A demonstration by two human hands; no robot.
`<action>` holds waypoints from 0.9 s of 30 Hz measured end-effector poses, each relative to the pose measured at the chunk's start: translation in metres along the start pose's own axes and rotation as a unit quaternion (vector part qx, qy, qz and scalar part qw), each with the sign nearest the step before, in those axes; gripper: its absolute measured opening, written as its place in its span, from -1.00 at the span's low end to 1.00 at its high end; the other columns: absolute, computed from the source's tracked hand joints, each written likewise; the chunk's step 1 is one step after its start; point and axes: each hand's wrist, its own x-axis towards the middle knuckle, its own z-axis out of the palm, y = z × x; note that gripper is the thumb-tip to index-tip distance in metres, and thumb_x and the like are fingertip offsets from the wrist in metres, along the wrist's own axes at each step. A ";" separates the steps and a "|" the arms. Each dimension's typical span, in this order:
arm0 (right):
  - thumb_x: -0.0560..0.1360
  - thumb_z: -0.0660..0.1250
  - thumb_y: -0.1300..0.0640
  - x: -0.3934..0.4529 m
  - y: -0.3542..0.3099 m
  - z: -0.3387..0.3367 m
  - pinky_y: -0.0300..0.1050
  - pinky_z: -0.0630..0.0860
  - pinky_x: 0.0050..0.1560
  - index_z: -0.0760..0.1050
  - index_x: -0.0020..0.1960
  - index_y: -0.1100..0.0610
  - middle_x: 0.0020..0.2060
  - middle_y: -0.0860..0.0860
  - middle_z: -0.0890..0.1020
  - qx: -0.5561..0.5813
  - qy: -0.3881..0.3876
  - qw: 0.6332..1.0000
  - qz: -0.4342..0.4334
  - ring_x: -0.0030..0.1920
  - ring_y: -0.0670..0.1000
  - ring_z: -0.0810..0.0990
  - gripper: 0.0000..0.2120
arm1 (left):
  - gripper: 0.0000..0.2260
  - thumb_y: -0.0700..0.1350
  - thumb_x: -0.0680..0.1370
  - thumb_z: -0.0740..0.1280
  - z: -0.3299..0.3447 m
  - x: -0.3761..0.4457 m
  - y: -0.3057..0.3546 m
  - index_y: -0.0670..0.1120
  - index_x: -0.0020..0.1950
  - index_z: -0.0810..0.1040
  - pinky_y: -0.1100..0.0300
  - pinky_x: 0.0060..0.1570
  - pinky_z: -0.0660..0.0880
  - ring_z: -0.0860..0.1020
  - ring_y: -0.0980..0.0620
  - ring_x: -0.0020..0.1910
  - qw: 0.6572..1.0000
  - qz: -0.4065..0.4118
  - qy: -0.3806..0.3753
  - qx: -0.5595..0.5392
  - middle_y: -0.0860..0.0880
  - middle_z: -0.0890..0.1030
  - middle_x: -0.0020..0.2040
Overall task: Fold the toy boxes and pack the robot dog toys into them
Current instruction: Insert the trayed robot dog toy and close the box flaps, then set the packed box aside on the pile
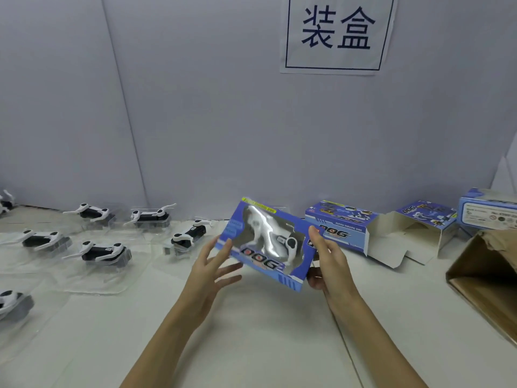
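A blue toy box [237, 228] with a clear window is held tilted above the white table, and a white robot dog [265, 233] shows through the window. My right hand [327, 264] grips the box's right end, thumb on the front face. My left hand [212, 267] is spread with straight fingers, its fingertips touching the box's left lower edge. Several black-and-white robot dog toys in clear plastic trays, such as one [102, 252] and another [187, 238], lie on the table to the left.
Behind and to the right stand a blue box [340, 226] with open flaps, a second open box [422, 219] and a closed one [486, 208]. A brown cardboard carton [486, 275] sits at the right edge. A grey partition with a sign [335, 35] backs the table.
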 end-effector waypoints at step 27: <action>0.50 0.55 -0.02 0.026 -0.038 -0.086 -0.16 0.65 0.00 0.45 0.39 0.09 0.19 0.01 0.66 0.199 0.243 0.926 -0.210 0.10 0.00 0.71 -0.46 | -0.42 0.32 0.60 0.16 0.001 0.005 -0.014 -0.10 0.07 0.76 -0.06 -0.06 0.52 0.62 -0.14 -0.19 0.998 -0.019 -0.011 0.056 -0.19 0.69 -0.02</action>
